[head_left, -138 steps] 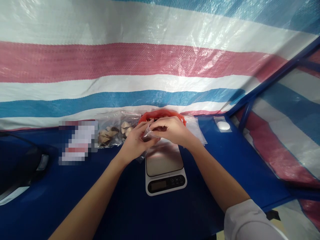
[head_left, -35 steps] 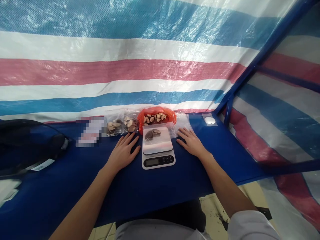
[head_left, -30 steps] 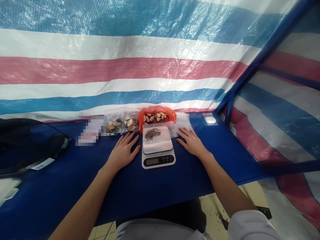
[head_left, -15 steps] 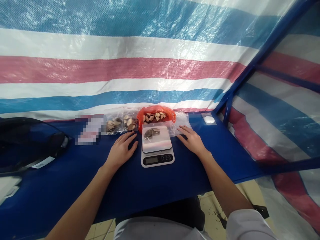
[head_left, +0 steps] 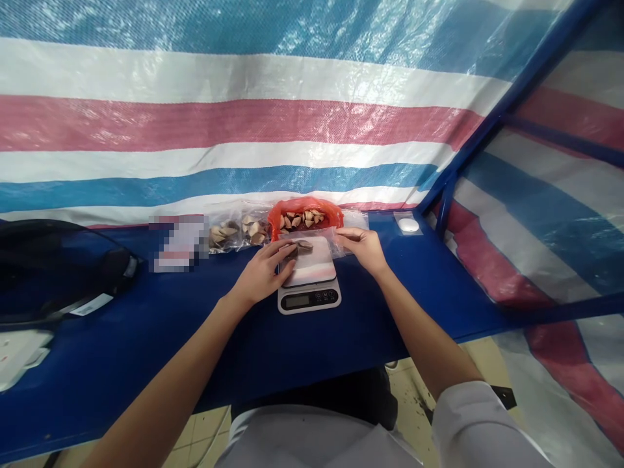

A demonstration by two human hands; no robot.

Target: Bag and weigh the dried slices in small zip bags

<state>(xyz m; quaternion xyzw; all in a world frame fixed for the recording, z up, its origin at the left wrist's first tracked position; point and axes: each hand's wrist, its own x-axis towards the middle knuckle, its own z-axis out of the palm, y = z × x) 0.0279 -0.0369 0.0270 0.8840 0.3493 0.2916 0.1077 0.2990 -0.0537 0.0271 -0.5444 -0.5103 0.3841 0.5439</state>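
A small clear plastic bag (head_left: 324, 239) with several dark brown pieces (head_left: 305, 246) inside lies across a white digital kitchen scale (head_left: 314, 266). My left hand (head_left: 260, 273) rests at the scale's left side, fingers stretched over the bag and its brown pieces, thumb apart from them. Part of the pieces is hidden beneath those fingers. At the bag's right end, the thumb and fingers of my right hand (head_left: 365, 248) pinch the plastic edge. The scale's display (head_left: 297, 301) shows no readable figures.
Behind the scale sits an orange-red plastic bag (head_left: 336, 213) full of pale curved pieces. Left of it lie clear bags of similar pieces (head_left: 223, 235) and a blurred packet (head_left: 178, 244). A white mouse-like object (head_left: 408, 225) is at right, a black bag (head_left: 63, 270) far left.
My left hand has moved right from the table onto the bag on the scale. My right hand has come up and left and now pinches the bag's edge.
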